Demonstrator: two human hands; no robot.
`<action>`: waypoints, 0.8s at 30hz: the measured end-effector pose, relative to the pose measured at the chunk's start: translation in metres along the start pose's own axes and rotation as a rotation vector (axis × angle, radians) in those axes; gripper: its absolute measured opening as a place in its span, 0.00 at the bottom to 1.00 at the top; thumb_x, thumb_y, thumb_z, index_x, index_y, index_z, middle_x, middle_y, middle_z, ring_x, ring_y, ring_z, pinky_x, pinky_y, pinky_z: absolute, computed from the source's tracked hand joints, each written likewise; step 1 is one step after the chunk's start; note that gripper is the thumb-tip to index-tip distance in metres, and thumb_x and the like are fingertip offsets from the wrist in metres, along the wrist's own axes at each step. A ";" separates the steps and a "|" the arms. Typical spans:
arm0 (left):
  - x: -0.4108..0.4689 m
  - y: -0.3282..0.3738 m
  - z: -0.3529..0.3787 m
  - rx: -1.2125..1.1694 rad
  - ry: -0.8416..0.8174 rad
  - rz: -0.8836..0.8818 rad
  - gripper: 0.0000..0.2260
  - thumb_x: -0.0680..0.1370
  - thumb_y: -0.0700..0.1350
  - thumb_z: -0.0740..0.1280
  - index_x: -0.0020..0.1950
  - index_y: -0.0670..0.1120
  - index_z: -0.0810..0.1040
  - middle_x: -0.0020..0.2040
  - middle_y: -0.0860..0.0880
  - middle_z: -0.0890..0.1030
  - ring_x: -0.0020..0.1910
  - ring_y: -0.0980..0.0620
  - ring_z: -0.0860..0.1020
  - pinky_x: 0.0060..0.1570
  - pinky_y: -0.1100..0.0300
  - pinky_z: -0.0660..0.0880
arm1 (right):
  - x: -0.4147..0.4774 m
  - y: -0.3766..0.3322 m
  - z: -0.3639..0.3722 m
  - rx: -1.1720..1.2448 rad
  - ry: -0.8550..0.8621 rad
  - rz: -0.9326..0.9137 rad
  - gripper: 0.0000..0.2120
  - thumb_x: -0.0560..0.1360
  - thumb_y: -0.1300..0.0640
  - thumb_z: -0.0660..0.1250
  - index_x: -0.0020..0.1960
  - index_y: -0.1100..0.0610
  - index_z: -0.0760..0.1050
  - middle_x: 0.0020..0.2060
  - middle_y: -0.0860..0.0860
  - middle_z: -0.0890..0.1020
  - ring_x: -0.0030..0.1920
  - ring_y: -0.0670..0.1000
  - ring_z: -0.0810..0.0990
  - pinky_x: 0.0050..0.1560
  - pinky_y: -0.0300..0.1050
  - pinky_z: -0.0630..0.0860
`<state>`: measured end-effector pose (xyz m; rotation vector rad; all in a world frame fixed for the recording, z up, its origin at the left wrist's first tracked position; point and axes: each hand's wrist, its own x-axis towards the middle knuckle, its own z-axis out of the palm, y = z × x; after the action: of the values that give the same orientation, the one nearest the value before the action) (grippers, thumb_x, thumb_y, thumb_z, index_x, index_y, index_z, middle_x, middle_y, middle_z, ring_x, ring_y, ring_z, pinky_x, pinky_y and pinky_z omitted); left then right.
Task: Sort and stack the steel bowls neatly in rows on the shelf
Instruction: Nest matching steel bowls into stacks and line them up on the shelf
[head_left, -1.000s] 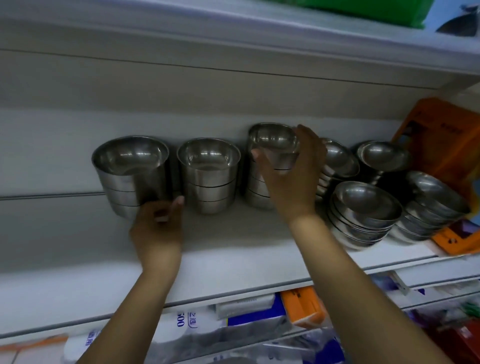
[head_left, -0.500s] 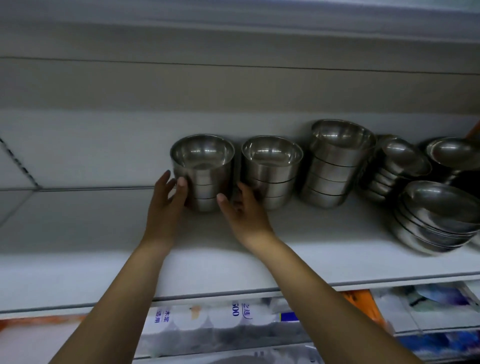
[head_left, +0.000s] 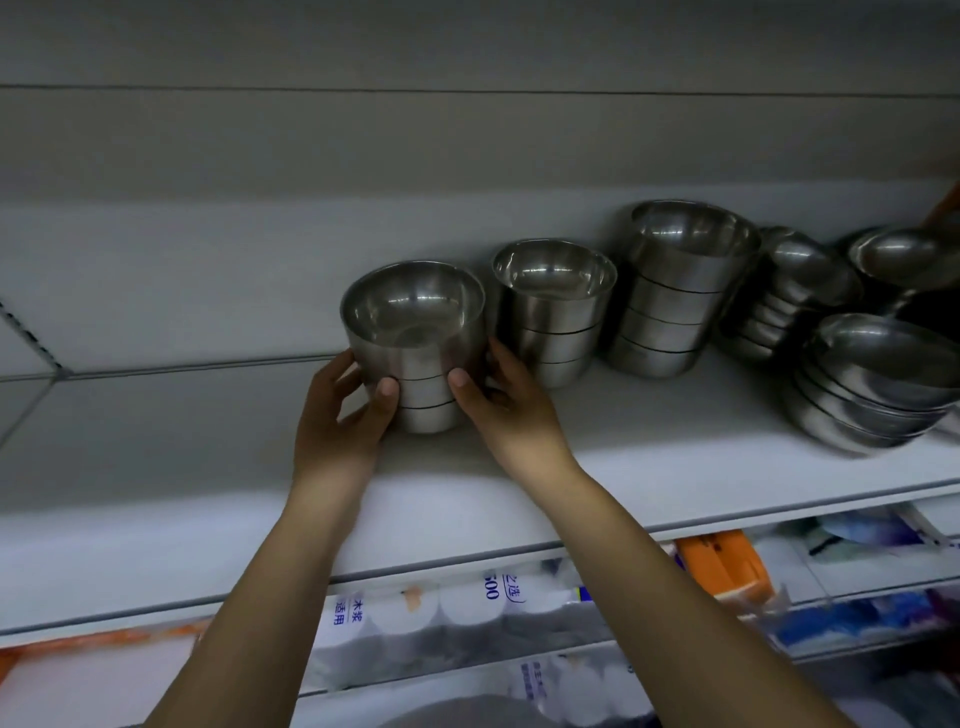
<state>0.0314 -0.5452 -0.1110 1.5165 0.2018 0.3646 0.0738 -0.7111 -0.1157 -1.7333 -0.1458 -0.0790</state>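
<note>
A stack of three steel bowls (head_left: 415, 332) stands on the white shelf (head_left: 156, 467), pulled forward of the row. My left hand (head_left: 340, 415) grips its left side, thumb on the front. My right hand (head_left: 506, 405) grips its right side, thumb on the front too. Behind and to the right stand a second stack (head_left: 553, 312) and a taller third stack (head_left: 680, 291). Further right lie a leaning stack of small bowls (head_left: 789, 296), a single wide bowl (head_left: 904, 257) and a tilted stack of wide bowls (head_left: 878, 384).
The shelf's left part is bare up to a seam (head_left: 31, 332) in the back panel. Below the shelf edge (head_left: 467, 561) lie packs of tissue rolls (head_left: 441, 618) and orange packs (head_left: 722, 566). An orange item (head_left: 943, 205) shows at the right edge.
Both hands closed round the left stack and drew it forward and slightly left, away from the second stack. A second ago my right hand was on the third stack. The view shifted left.
</note>
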 end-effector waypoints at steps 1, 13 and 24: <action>-0.006 0.001 0.000 0.011 0.002 0.004 0.21 0.76 0.51 0.76 0.68 0.57 0.76 0.63 0.55 0.81 0.55 0.67 0.82 0.60 0.48 0.81 | -0.007 0.000 -0.003 0.020 0.017 0.002 0.36 0.71 0.39 0.72 0.76 0.48 0.68 0.67 0.44 0.79 0.63 0.41 0.79 0.58 0.29 0.74; -0.065 0.019 0.059 0.098 -0.131 0.028 0.33 0.69 0.58 0.76 0.73 0.62 0.72 0.59 0.62 0.79 0.54 0.57 0.84 0.54 0.58 0.83 | -0.069 -0.005 -0.097 0.017 0.090 -0.039 0.28 0.76 0.42 0.68 0.74 0.47 0.70 0.63 0.44 0.81 0.62 0.42 0.79 0.60 0.38 0.78; -0.106 0.015 0.162 0.043 -0.230 0.012 0.31 0.70 0.57 0.77 0.71 0.63 0.72 0.62 0.64 0.79 0.58 0.51 0.83 0.58 0.48 0.82 | -0.092 0.003 -0.203 -0.027 0.210 -0.012 0.28 0.76 0.41 0.65 0.75 0.44 0.69 0.62 0.40 0.81 0.59 0.36 0.78 0.57 0.32 0.77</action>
<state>-0.0118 -0.7345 -0.0974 1.5893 0.0187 0.1936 -0.0108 -0.9170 -0.0968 -1.7397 -0.0005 -0.2725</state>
